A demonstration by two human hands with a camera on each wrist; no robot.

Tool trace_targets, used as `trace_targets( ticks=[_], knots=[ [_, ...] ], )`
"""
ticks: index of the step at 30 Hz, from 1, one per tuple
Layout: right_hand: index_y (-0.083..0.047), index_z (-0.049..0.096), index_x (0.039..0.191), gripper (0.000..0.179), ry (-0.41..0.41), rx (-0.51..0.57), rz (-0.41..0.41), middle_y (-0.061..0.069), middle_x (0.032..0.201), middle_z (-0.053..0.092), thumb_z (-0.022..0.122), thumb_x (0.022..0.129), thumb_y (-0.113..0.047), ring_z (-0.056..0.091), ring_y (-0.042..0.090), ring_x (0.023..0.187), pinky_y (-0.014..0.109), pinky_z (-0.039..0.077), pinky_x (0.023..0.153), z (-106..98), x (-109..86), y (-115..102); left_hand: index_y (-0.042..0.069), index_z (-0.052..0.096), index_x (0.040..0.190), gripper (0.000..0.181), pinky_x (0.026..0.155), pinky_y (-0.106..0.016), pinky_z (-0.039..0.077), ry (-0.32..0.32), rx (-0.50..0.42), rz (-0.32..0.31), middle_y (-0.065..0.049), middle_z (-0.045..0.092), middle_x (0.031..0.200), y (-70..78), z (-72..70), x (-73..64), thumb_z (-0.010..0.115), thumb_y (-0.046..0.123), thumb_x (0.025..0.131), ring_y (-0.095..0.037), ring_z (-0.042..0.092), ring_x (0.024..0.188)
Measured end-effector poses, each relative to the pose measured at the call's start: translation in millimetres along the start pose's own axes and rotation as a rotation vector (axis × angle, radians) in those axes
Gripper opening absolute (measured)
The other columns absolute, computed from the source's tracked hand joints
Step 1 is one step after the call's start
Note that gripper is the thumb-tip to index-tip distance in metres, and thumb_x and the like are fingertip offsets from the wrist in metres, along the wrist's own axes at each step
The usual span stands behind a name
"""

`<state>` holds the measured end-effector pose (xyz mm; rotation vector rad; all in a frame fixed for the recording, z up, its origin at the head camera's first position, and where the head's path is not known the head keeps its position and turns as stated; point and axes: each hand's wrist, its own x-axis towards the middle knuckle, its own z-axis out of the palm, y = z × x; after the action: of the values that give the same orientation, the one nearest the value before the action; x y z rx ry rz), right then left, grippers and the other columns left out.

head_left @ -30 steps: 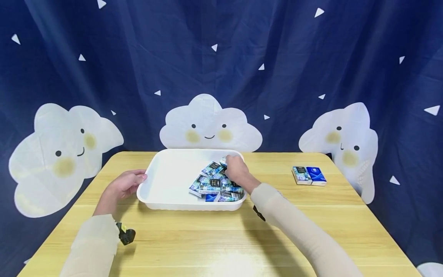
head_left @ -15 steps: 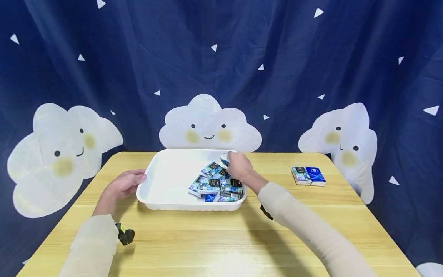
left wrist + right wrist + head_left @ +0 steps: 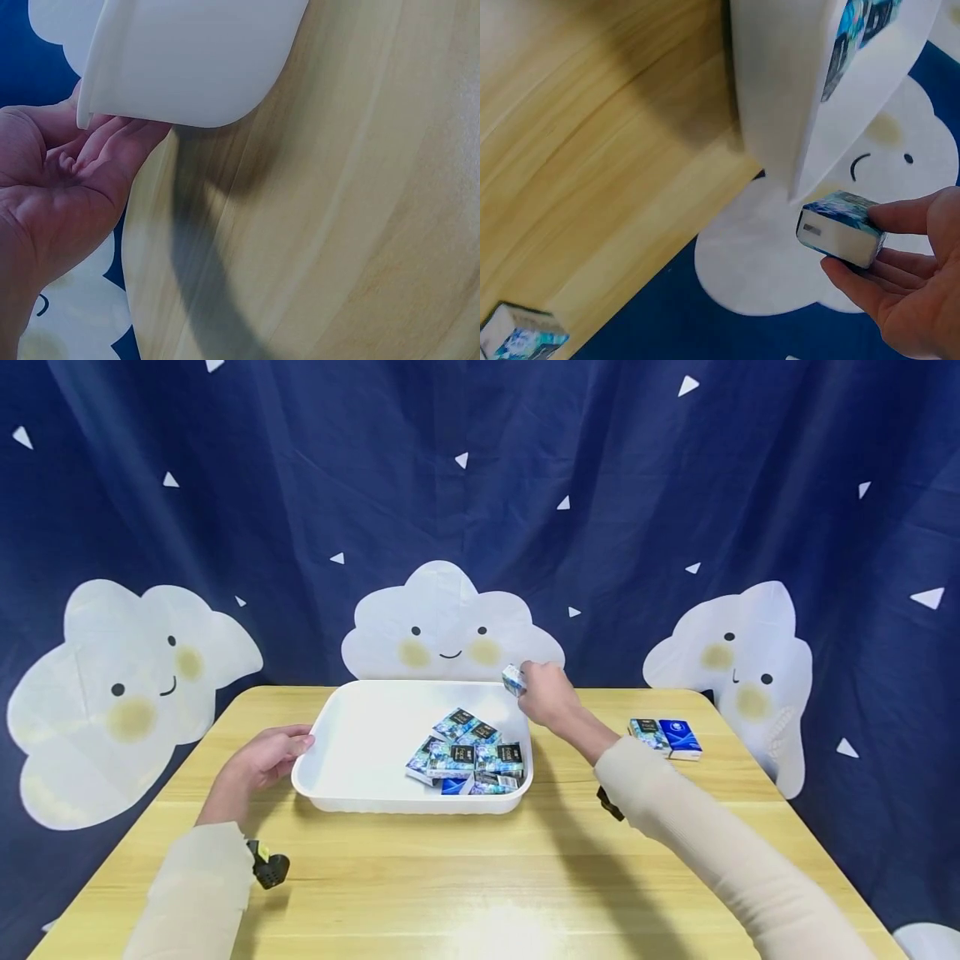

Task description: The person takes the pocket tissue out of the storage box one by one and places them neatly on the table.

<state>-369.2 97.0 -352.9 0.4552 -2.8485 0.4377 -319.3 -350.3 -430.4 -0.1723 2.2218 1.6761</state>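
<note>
My right hand [image 3: 551,696] pinches a small blue-and-white tissue pack [image 3: 838,227] between thumb and fingers. It holds the pack above the back right corner of the white plastic tray [image 3: 360,743]. In the right wrist view the pack's white end faces the camera. Several floral tissue packs [image 3: 452,758] lie overlapping in the right half of the tray, one blue pack partly covered. At the tray's left side my left hand [image 3: 272,753] grips the rim. The left wrist view shows its fingers [image 3: 127,146] beneath the tray edge, with the thumb mostly hidden behind the wall.
To the right of the tray, a floral tissue pack [image 3: 649,737] and a blue tissue pack [image 3: 681,739] lie side by side on the wooden table [image 3: 420,877]. A dark blue curtain [image 3: 300,485] with clouds hangs directly behind the table's far edge.
The right hand has lifted the tissue pack off the pile and moved up and right, over the tray's back right corner. The left hand stays at the tray's rim.
</note>
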Motion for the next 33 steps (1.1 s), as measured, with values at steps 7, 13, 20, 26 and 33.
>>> trace_targets(
  ticks=[7, 13, 20, 26, 33],
  knots=[
    [0.001, 0.065, 0.101, 0.017, -0.004, 0.004, 0.062, 0.02, 0.093, 0.07, 0.06, 0.085, -0.001, 0.069, 0.034, 0.083, 0.043, 0.058, 0.071, -5, -8.2, 27, -0.006, 0.017, 0.159, 0.062, 0.088, -0.021, 0.058, -0.016, -0.012, 0.018, -0.008, 0.06, 0.13, -0.9, 0.7, -0.8, 0.045, 0.018, 0.109, -0.001, 0.063, 0.097],
    [0.002, 0.066, 0.097, 0.016, 0.003, 0.005, 0.082, 0.021, 0.089, 0.07, 0.06, 0.082, 0.0, 0.067, 0.035, 0.08, 0.048, 0.057, 0.07, -2, -17.9, 55, -0.008, 0.015, 0.159, 0.062, 0.09, -0.022, 0.058, -0.03, -0.004, 0.023, -0.02, 0.049, 0.144, -1.9, -0.6, 0.2, 0.043, 0.018, 0.11, -0.001, 0.062, 0.098],
    [0.004, 0.067, 0.101, 0.022, -0.041, -0.018, 0.111, 0.02, 0.089, 0.068, 0.062, 0.08, 0.0, 0.062, 0.03, 0.076, 0.043, 0.053, 0.066, 6, -31.1, 87, -0.006, 0.016, 0.159, 0.063, 0.09, -0.021, 0.057, -0.016, 0.008, 0.0, -0.026, 0.04, 0.152, 0.4, 0.3, -0.4, 0.044, 0.021, 0.109, -0.001, 0.062, 0.099],
    [0.004, 0.065, 0.096, 0.018, -0.066, -0.022, 0.138, 0.019, 0.083, 0.065, 0.062, 0.079, 0.001, 0.056, 0.028, 0.07, 0.038, 0.048, 0.059, 11, -42.0, 106, -0.005, 0.017, 0.159, 0.062, 0.091, -0.022, 0.058, -0.016, -0.001, 0.006, -0.021, 0.047, 0.148, 1.9, 1.8, -0.5, 0.044, 0.021, 0.11, 0.0, 0.063, 0.098],
    [0.001, 0.062, 0.087, 0.013, -0.066, -0.002, 0.152, 0.016, 0.077, 0.061, 0.058, 0.076, 0.004, 0.052, 0.027, 0.068, 0.036, 0.045, 0.057, 20, -49.5, 120, -0.006, 0.016, 0.159, 0.064, 0.089, -0.023, 0.058, -0.026, -0.011, 0.017, -0.009, 0.058, 0.135, 2.2, 1.1, -0.8, 0.045, 0.02, 0.109, -0.001, 0.064, 0.097]
  ],
)
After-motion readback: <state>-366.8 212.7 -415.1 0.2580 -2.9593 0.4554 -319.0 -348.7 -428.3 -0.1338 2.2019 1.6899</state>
